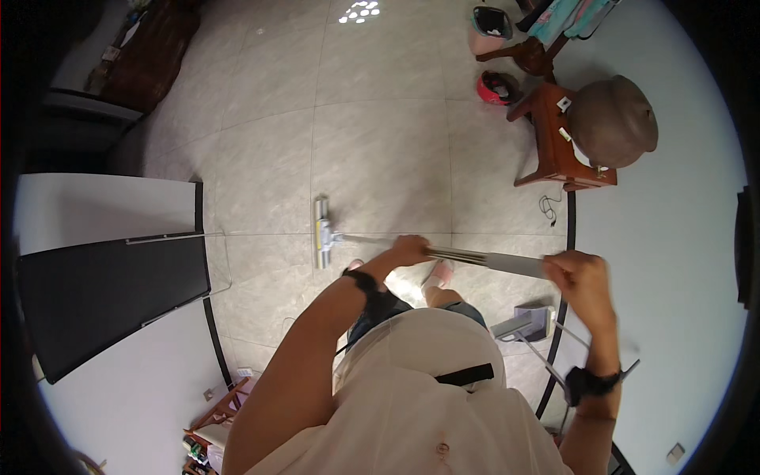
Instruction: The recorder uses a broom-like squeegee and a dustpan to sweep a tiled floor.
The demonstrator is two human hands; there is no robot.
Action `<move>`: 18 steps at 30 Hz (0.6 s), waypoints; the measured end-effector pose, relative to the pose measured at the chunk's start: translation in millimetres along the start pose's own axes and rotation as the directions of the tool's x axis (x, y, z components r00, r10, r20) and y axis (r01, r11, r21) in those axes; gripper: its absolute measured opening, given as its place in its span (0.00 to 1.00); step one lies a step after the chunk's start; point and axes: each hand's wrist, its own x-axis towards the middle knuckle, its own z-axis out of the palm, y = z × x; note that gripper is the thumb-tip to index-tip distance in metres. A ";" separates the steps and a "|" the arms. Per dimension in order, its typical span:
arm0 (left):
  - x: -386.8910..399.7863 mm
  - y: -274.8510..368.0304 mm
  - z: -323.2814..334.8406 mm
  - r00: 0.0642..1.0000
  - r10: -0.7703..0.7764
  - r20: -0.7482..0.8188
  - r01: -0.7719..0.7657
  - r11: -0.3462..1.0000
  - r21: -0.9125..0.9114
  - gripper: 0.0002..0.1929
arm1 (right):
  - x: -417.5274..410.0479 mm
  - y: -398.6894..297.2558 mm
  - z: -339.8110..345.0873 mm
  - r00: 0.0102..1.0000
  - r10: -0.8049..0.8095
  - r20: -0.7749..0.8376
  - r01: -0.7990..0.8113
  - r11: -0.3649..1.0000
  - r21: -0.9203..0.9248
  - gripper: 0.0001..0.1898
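My left hand (pixel 411 250) grips the lower part of a metal mop handle (pixel 457 255). At the grey upper end of that handle, my right hand (pixel 576 276) is closed around it. The handle slants across in front of my body, from the wall side down to the left. Its flat, wide mop head (pixel 322 233) rests on the tiled floor (pixel 380 166), left of my feet. The head is slightly blurred; a yellow strip shows along it. Black bands circle both my wrists. My pink slippers (pixel 440 272) are just below the handle.
A wooden stool (pixel 549 136) bears a large brown pot (pixel 614 122) by the right wall. A red helmet-like object (pixel 497 89) and a bin (pixel 490 29) stand beyond. A dustpan (pixel 534 323) is at my right. A black panel on a stand (pixel 119 297) leans at left.
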 end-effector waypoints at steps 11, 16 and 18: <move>160.9 326.0 -53.2 0.839 0.537 0.093 -0.500 0.827 -0.258 0.20 | -118.9 92.9 -202.7 0.868 0.279 -0.410 -0.382 0.903 -0.195 0.17; 180.1 342.6 -69.1 0.822 0.545 0.168 -0.483 0.822 -0.303 0.13 | -111.8 89.8 -214.6 0.834 0.170 -0.525 -0.382 0.864 -0.328 0.17; 187.0 336.4 -69.0 0.841 0.530 0.111 -0.482 0.826 -0.293 0.12 | -104.5 85.9 -224.1 0.799 0.149 -0.583 -0.374 0.882 -0.287 0.15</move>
